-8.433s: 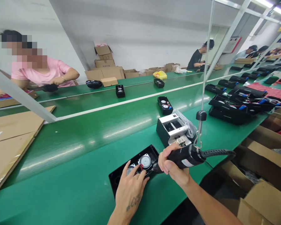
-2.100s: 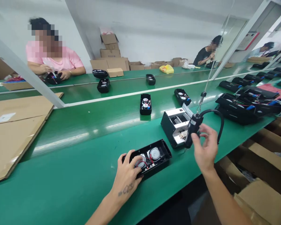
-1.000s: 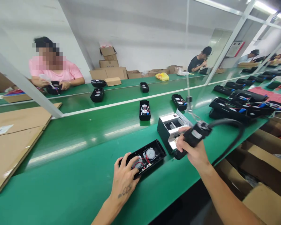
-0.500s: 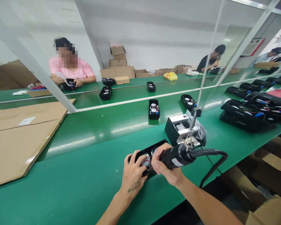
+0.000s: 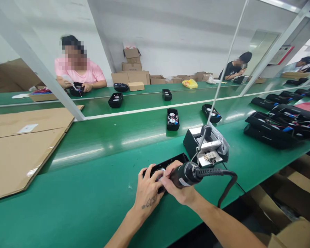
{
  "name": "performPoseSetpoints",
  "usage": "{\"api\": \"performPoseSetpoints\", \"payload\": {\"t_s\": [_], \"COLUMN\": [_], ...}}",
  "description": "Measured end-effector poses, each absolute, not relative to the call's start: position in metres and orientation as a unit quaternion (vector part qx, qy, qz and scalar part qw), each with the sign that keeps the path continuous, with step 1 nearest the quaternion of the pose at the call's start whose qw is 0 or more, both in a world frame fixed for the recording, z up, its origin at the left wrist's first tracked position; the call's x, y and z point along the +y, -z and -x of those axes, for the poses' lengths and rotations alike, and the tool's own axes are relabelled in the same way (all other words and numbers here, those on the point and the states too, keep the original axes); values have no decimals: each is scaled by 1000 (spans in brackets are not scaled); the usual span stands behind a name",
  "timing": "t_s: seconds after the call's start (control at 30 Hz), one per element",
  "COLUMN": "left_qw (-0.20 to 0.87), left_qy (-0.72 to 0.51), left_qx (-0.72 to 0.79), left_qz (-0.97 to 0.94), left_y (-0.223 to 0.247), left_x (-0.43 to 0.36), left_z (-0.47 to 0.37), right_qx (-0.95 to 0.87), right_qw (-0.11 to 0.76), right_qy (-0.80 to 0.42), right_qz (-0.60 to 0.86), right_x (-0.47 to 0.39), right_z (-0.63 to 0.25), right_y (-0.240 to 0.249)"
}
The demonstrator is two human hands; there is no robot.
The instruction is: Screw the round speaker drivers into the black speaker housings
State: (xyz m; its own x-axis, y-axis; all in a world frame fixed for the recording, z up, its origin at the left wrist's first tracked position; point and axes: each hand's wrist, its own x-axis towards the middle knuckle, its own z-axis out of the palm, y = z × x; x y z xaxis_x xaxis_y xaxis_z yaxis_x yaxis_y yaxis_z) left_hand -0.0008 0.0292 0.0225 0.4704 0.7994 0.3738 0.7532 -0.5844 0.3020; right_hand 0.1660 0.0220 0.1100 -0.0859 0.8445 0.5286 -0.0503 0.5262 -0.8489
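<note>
A black speaker housing [image 5: 179, 158] lies at a slant on the green bench, its inside partly covered by both hands. My left hand [image 5: 149, 187] holds the housing's left part, fingers curled over its edge and into it. Wrapped round a black electric screwdriver [image 5: 187, 175], my right hand [image 5: 180, 189] is above the housing, close to the left fingers. The screwdriver hangs from a cord and has a thick black cable; its tip is hidden by the hands. Just behind stands a screw feeder box [image 5: 192, 141] with a metal front and plastic wrapping.
Open black housings [image 5: 172, 120] with round speakers sit along the green line. More housings [image 5: 270, 129] are piled at the right. A flat cardboard sheet [image 5: 28, 151] lies at the left. Across the line, a person in a pink top [image 5: 94, 74] handles a black housing; other people work farther right.
My right hand and the screwdriver have shifted left and closer to my left hand. The hanging cord has swung left too. My left hand stays on the housing.
</note>
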Motion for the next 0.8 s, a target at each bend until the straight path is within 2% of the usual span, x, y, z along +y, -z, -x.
{"api": "performPoseSetpoints", "payload": {"t_s": [0.2,0.4,0.5,0.57,0.67,0.77,0.8], "left_qw": [48,9,9,18,20,1,-2], "left_qy": [-248,-254,-234,-214,-195,-208,-213], "left_qx": [456,453,443,435,424,408,403], "left_qz": [-853,-854,-865,-874,-884,-889,-890], "left_y": [-20,-20,-24,-25,-23,-23,-24], "left_x": [32,35,39,42,47,51,52], "left_z": [2,2,9,22,45,54,51], "right_qx": [-679,-662,-597,-526,-446,-424,-418], "right_qw": [561,578,607,665,760,764,762], "right_qy": [-352,-352,-423,-450,-364,-197,-178], "right_qz": [316,323,312,280,302,445,462], "right_x": [23,23,21,22,29,43,48], "right_z": [-162,-148,-159,-185,-247,-307,-321], "right_y": [-117,-121,-125,-132,-148,-156,-155]}}
